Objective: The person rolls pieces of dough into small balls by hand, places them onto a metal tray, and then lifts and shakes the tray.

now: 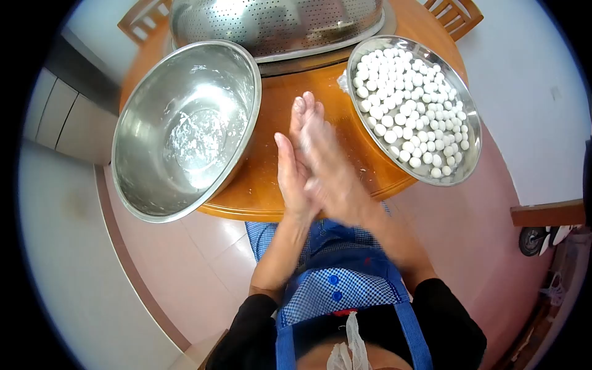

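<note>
My left hand (297, 169) is held palm inward in front of my apron, its fingers pointing away from me and its thumb raised. Against its palm lies my right hand (330, 166), flat and slightly blurred by motion. Nothing shows between the palms, though their contact area is hidden. Both hands are over the near edge of the wooden table (271, 191). To their left is a large steel bowl (145, 132) with white residue on its inside. On the right, a round steel tray (473, 139) holds several small white balls (410, 105).
A perforated metal dome (277, 28) stands at the table's far side. Wooden chairs (455, 17) are behind the table at left and right. A small clear plastic piece (343, 81) lies by the tray. My blue checked apron (339, 283) is below the table edge.
</note>
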The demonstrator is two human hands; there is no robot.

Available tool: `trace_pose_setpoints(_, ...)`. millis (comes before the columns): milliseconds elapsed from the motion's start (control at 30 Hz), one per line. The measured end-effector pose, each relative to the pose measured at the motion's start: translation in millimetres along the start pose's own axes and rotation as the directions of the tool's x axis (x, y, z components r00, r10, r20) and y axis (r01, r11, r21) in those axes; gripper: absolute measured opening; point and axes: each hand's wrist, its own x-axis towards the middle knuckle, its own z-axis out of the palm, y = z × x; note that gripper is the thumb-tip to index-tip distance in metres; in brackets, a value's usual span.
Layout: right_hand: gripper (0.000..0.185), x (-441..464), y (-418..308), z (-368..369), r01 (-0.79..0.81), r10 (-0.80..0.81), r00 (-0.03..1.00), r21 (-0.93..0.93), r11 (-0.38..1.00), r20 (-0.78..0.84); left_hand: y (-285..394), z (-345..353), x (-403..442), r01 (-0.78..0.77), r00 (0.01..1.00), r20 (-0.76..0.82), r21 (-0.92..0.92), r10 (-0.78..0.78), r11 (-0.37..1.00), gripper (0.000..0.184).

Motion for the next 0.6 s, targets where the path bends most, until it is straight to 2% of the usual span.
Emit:
trace_pose_setpoints(33, 0.073, -5, -12, 13, 0.020, -0.020, 1.000, -0.023, 1.000, 0.015, -5, -3, -1, 0.001, 1.000, -0.002, -0.002, -0.001, 1.000, 0.062)
trace_pose_setpoints(67, 0.073, -2, -12, 16, 0.015, -0.015, 1.000, -0.025, 1.000, 0.013, -11, -7, -2, 0.017, 0.998, 0.063, -0.187, -0.005, 0.982, 0.062)
trace_pose_setpoints(100, 0.072, 8, -17, 14, 0.022, -0.019, 0.999, -0.116, 0.993, 0.027, -14, -7, -4, 0.050, 0.992, 0.125, -0.364, -0.005, 0.930, 0.061)
trace_pose_setpoints(133, 0.071, 18, -19, 9, 0.034, -0.027, 0.999, -0.206, 0.978, 0.040, -14, -2, -9, 0.061, 0.992, 0.129, -0.363, -0.014, 0.930, 0.061)
trace_pose_setpoints(167, 0.067, 34, -17, -4, 0.046, -0.049, 0.999, -0.278, 0.959, -0.005, -11, 4, -16, 0.119, 0.993, 0.049, -0.311, -0.109, 0.943, 0.060)
trace_pose_setpoints(233, 0.066, 52, 5, -23, 0.063, -0.027, 0.997, -0.508, 0.859, 0.078, -5, 14, -24, 0.233, 0.955, -0.133, -0.221, -0.266, 0.947, 0.058)
trace_pose_setpoints(267, 0.065, 50, 9, -33, 0.045, 0.023, 0.991, -0.497, 0.867, 0.129, -3, 12, -17, 0.123, 0.974, -0.133, -0.355, -0.181, 0.927, 0.054)
trace_pose_setpoints(300, 0.065, 43, 13, -33, 0.053, 0.016, 0.991, -0.495, 0.867, 0.134, -1, 8, -12, 0.115, 0.976, -0.136, -0.355, -0.173, 0.928, 0.054)
trace_pose_setpoints(367, 0.065, 17, 17, -22, -0.026, 0.073, 0.988, -0.316, 0.948, 0.138, -2, -4, -6, 0.056, 0.972, -0.168, -0.504, -0.162, 0.862, 0.050)
trace_pose_setpoints(400, 0.066, 10, 9, -14, -0.006, 0.044, 0.990, -0.277, 0.961, 0.134, -4, -8, -5, 0.100, 0.954, -0.191, -0.529, -0.233, 0.843, 0.050)
trace_pose_setpoints(433, 0.066, 8, 4, -8, 0.005, 0.016, 0.989, -0.141, 0.990, 0.147, -8, -6, -9, 0.133, 0.964, -0.154, -0.434, -0.219, 0.891, 0.056)
trace_pose_setpoints(500, 0.065, 10, -1, -12, -0.042, 0.040, 0.998, 0.027, 0.999, 0.056, -13, -10, -11, 0.187, 0.968, -0.055, -0.495, -0.246, 0.848, 0.055)
trace_pose_setpoints(567, 0.063, 19, 0, -26, -0.141, 0.191, 0.975, 0.343, 0.929, -0.117, -10, -9, -6, 0.179, 0.932, -0.128, -0.650, -0.338, 0.738, 0.054)
trace_pose_setpoints(600, 0.060, 20, 7, -31, -0.053, 0.147, 0.969, 0.417, 0.907, -0.197, -8, -10, -5, 0.157, 0.940, -0.116, -0.685, -0.320, 0.711, 0.053)
